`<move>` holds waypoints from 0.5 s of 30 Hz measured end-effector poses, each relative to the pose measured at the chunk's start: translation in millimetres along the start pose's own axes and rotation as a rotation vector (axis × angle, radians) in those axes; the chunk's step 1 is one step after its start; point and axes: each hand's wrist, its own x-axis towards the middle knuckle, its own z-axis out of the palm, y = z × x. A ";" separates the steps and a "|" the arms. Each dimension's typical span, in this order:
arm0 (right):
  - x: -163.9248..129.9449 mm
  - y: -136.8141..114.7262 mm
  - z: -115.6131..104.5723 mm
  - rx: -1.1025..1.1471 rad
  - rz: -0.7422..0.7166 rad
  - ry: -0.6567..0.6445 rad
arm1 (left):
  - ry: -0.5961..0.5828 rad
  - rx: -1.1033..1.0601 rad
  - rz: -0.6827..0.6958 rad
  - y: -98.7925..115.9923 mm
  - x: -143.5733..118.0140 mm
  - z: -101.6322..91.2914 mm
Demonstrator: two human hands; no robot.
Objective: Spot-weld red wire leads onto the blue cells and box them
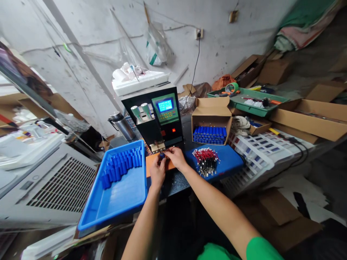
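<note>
Holding a blue cell (162,156) under the welder head (157,146).
Your left hand (157,172) and right hand (176,157) are both pinching it closed; be keeping it steady there.

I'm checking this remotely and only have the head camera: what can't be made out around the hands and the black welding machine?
- Small blue cylindrical cell: mostly hidden by left hand and right hand; grip unclear.
- Machine's metal welding tip: too small to tell whether it touches the cell.
- Blue lit screen: text too small to read.
- Pile of red-and-silver wired tabs: tangled, not countable.
</note>
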 end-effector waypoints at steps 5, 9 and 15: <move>1.0 1.1 2.2 -0.111 0.011 -0.002 | 0.014 0.033 -0.002 0.0 -0.5 -0.7; 1.5 -1.5 3.1 -0.146 -0.001 -0.005 | 0.012 0.021 0.006 -0.9 0.0 -0.6; 0.5 -10.3 3.9 -0.210 0.020 0.009 | 0.021 0.028 0.010 -1.0 0.4 -0.9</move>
